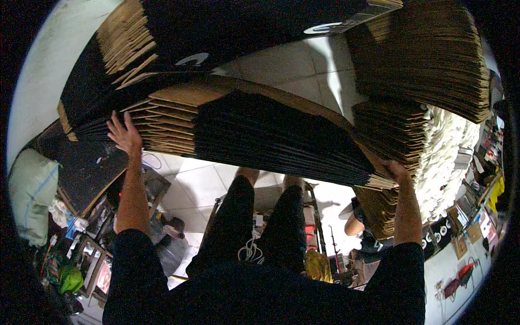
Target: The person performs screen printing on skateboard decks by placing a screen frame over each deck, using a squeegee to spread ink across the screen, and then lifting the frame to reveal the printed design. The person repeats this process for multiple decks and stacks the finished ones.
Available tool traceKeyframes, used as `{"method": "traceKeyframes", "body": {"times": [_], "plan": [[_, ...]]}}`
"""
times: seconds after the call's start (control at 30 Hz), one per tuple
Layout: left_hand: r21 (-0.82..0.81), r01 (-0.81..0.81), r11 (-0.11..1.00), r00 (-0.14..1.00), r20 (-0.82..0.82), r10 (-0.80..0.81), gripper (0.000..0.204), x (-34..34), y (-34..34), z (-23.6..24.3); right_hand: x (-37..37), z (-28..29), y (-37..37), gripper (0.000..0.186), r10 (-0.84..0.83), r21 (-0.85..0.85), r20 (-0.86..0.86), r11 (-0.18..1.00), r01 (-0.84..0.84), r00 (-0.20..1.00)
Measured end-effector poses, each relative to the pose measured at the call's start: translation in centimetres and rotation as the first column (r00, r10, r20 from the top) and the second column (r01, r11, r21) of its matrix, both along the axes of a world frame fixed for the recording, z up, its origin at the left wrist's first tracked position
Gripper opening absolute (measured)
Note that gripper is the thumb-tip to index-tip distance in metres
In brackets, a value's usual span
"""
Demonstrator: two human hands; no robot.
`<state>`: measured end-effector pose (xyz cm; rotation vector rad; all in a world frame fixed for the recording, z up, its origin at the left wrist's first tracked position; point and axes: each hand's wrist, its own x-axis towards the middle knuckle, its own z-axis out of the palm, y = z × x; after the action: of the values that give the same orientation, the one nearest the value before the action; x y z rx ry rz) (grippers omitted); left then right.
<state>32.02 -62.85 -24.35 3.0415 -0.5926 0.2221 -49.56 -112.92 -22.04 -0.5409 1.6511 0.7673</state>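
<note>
A long bundle of layered cardboard sheets (265, 135), black with brown edges, spans the view horizontally in front of me. My left hand (123, 134) lies with fingers spread on the bundle's left part, against its stacked edges. My right hand (394, 170) grips the bundle's right end, its fingers partly hidden by the cardboard. Beyond it, a larger black cardboard stack (244, 24) with white printed shapes fills the top, with brown edges at its left.
Fanned brown stacks (422, 59) and white crumpled material (444, 151) stand at right, near another person's bare leg (356, 222). A pale sack (32, 195) and dark board (86, 179) are at left. My legs (233, 216) are below, over a tiled floor (189, 189).
</note>
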Motion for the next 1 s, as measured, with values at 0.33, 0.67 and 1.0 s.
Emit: {"method": "traceKeyframes", "body": {"times": [0.33,0.67,1.0], "plan": [[0.031,-0.156,0.987,0.981,-0.116,0.158,0.071,-4.2,-2.9,3.1,-3.0,-1.1,3.7,0.063,0.223,-0.101,-0.022,0.969,-0.224,0.975],[0.130,0.194,0.972,0.979,0.035,-0.200,0.064,-1.8,1.7,1.3,-6.2,4.0,7.9,0.070,0.098,-0.072,-0.125,0.992,-0.108,0.987],[-0.028,-0.113,0.993,0.987,-0.120,0.109,0.067,-5.4,2.9,1.8,-13.0,-3.8,7.9,0.083,0.434,-0.087,-0.231,0.882,-0.463,0.871]]}}
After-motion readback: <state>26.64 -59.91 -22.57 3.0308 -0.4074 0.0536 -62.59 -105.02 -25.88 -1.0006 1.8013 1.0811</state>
